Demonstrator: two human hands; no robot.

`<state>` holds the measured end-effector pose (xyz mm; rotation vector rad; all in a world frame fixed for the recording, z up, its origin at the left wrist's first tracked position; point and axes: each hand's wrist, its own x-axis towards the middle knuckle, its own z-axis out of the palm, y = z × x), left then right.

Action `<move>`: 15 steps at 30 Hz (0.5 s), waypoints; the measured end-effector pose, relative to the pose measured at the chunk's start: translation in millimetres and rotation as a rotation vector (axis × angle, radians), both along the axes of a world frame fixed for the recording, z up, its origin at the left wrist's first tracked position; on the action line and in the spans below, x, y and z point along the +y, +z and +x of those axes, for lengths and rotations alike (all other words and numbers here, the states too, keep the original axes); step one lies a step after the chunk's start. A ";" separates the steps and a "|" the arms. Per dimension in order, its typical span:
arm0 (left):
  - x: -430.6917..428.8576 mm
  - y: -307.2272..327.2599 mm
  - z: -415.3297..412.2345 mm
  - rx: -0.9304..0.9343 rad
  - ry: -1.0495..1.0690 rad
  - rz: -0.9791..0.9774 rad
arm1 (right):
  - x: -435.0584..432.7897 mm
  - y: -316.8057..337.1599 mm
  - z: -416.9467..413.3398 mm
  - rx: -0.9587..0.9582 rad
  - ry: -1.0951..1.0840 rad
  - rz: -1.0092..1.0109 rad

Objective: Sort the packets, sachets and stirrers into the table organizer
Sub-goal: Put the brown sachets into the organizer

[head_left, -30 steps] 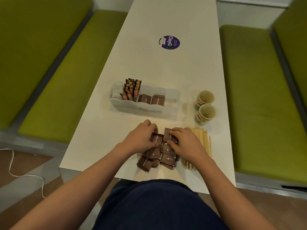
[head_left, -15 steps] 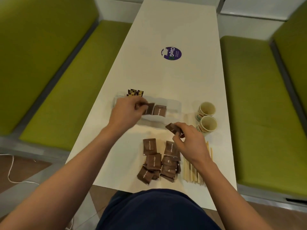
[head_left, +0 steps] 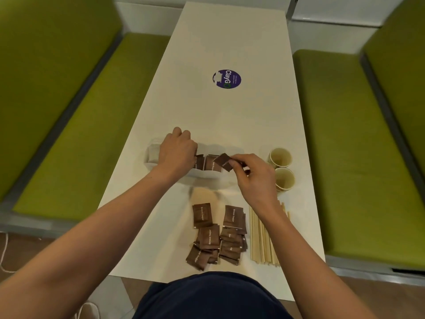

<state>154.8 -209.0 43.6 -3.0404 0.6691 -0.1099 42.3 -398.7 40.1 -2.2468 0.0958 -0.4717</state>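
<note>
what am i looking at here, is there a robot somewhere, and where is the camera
No robot: these are a person's two bare hands, filmed by a camera worn on the head, looking down. On the long white table sit a translucent white plastic organizer, two tan paper cups and, farther off, a round purple sticker. Nearer lie a pile of brown square sugar packets and a bundle of pale wooden stirrers. The right hand pinches one brown packet at the organizer. The left hand is at the organizer's left part, its fingers hidden, so any grip is unclear.
</note>
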 end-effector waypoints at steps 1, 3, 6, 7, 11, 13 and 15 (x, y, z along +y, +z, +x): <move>-0.5 -1.2 0.6 -0.021 -0.021 0.026 | 2.0 0.6 8.0 0.000 0.000 -0.023; 0.0 -2.8 1.1 -0.044 -0.041 0.028 | 5.6 1.2 25.3 0.051 0.001 -0.070; 3.2 -2.7 -2.3 -0.109 -0.043 -0.054 | 9.5 1.5 50.1 0.146 0.026 -0.159; 4.8 -1.7 -4.4 -0.130 -0.031 -0.098 | 10.5 0.6 57.0 0.173 0.042 -0.198; 14.4 1.7 -19.5 -0.160 0.030 -0.244 | 13.4 -6.4 75.2 0.304 0.146 -0.401; 18.4 2.3 -29.9 -0.203 0.037 -0.276 | 15.4 -11.2 78.5 0.355 0.190 -0.503; 20.4 1.6 -40.0 -0.222 0.036 -0.296 | 17.6 -15.7 78.8 0.374 0.199 -0.568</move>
